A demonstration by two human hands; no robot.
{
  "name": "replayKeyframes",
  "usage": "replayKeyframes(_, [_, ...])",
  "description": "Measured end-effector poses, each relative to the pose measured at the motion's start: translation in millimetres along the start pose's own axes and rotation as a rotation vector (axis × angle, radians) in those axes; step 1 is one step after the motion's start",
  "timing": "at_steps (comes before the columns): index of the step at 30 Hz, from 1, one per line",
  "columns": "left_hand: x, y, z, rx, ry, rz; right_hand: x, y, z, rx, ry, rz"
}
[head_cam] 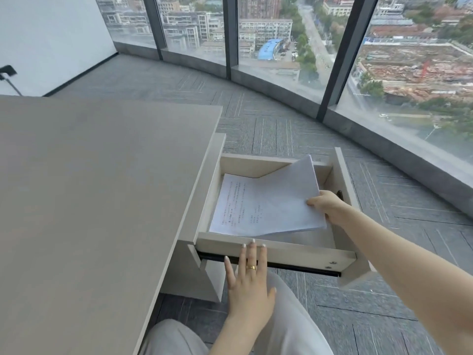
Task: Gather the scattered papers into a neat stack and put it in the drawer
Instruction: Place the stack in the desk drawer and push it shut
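A stack of white printed papers (268, 201) lies tilted inside the open drawer (281, 249), its left end down in the drawer and its right end raised above the rim. My right hand (326, 204) grips the stack's right edge near the drawer's front panel. My left hand (249, 280), wearing a gold ring, is flat with fingers apart, its fingertips resting on the drawer's near side wall. The drawer is pulled out to the right from under the desk (89, 188).
The beige desk top fills the left of the view. Grey carpet tiles (281, 129) surround the drawer. A curved window wall (332, 60) runs behind. My legs in light trousers (286, 329) sit below the drawer.
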State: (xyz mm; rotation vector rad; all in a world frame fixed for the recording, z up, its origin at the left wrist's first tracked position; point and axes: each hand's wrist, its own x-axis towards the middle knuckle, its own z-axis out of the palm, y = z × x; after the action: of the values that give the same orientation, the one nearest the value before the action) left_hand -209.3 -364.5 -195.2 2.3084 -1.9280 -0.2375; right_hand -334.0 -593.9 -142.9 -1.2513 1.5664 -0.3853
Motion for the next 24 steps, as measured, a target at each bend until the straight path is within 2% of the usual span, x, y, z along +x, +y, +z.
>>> replayKeyframes(4, [0.8, -2.5, -0.7, 0.018, -0.029, -0.006, 15.3, 6.7, 11.5, -0.078, 0.029, 0.022])
replayKeyframes(12, [0.0, -2.6, -7.3, 0.09, -0.044, -0.024, 5.8, 13.1, 22.0, -0.039, 0.132, 0.01])
replayKeyframes(15, [-1.5, 1.0, -23.1, 0.044, -0.122, -0.07, -27.1, 12.4, 15.3, -0.107, 0.126, -0.108])
replayKeyframes(20, [16.7, 7.9, -58.1, -0.137, -0.358, -0.077, -118.5, 42.8, -3.7, -0.308, 0.212, -0.492])
replayKeyframes(24, [37.0, 17.8, -102.9, -0.063, -0.241, 0.015, -154.2, 90.5, -29.5, -0.55, 0.265, -0.506])
